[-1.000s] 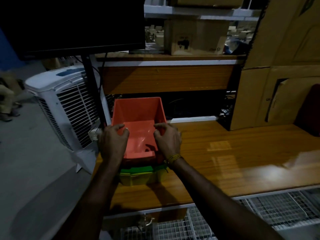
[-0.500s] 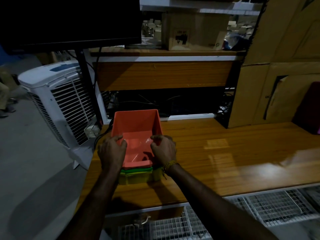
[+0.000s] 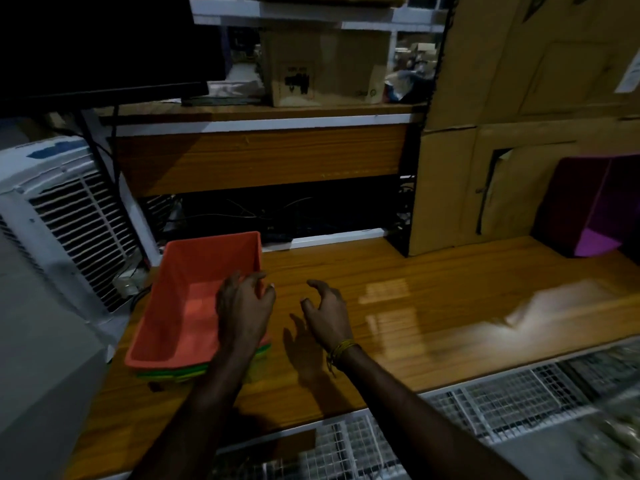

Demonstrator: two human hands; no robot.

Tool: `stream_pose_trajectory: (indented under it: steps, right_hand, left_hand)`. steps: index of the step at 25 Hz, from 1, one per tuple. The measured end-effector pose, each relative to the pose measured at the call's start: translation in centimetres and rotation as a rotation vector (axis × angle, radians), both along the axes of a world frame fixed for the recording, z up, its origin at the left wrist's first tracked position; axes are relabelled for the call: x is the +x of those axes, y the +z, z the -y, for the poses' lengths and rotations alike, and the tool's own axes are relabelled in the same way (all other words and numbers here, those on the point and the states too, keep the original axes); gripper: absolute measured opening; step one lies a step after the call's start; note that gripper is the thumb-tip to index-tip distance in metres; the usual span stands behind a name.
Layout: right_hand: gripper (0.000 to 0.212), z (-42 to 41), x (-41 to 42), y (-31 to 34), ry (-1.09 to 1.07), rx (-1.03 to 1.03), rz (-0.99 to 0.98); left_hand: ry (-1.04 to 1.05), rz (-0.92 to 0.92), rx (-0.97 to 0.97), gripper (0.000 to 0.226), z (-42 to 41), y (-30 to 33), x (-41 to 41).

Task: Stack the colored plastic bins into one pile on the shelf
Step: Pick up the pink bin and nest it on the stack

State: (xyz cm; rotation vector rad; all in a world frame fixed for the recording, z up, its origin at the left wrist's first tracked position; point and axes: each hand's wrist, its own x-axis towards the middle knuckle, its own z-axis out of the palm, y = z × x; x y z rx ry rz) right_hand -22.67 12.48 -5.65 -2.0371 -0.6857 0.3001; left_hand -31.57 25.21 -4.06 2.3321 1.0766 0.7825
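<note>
White cooler [image 3: 65, 216] stood left of the wooden surface, grille facing it. Dark monitor [image 3: 104, 46] filled upper left; cables [image 3: 239, 211] ran in the dark gap under the upper board [image 3: 263, 157]. Cardboard box [image 3: 322, 67] sat on that board. Large cardboard sheets [image 3: 519, 133] leaned at right, a purple box [image 3: 588, 209] beside them. Wire mesh [image 3: 502, 403] lay along the near edge.

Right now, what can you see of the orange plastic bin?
The orange plastic bin is an open-topped rectangular tub with tapered walls, empty and upright. It sits nested on top of green and yellow plastic bins at the left end of the wooden shelf. The left hand hangs over its right wall; contact is unclear. The right hand is clear of it.
</note>
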Motion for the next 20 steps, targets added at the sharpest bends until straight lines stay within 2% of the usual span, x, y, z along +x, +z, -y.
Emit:
stream_pose_trajectory:
  steps: [3,7,13,20]
  right_hand:
    - [0.046,4.7,4.9,-0.4,-0.09,0.019,0.0]
    - [0.046,12.3,11.4,-0.7,-0.209,0.052,0.006]
    - [0.047,24.5,20.5,-1.2,-0.389,-0.005,0.012]
    - [0.049,32.8,26.0,-1.2,-0.491,0.019,-0.006]
  left_hand:
    - [-0.154,0.01,-0.041,0.04,5.6,-0.7,6.0]
    - [-0.241,-0.042,-0.134,0.048,13.9,-2.4,13.6]
    - [-0.448,-0.103,-0.129,0.051,24.9,-3.1,23.4]
    - [-0.564,-0.178,-0.176,0.056,32.5,-3.3,30.6]
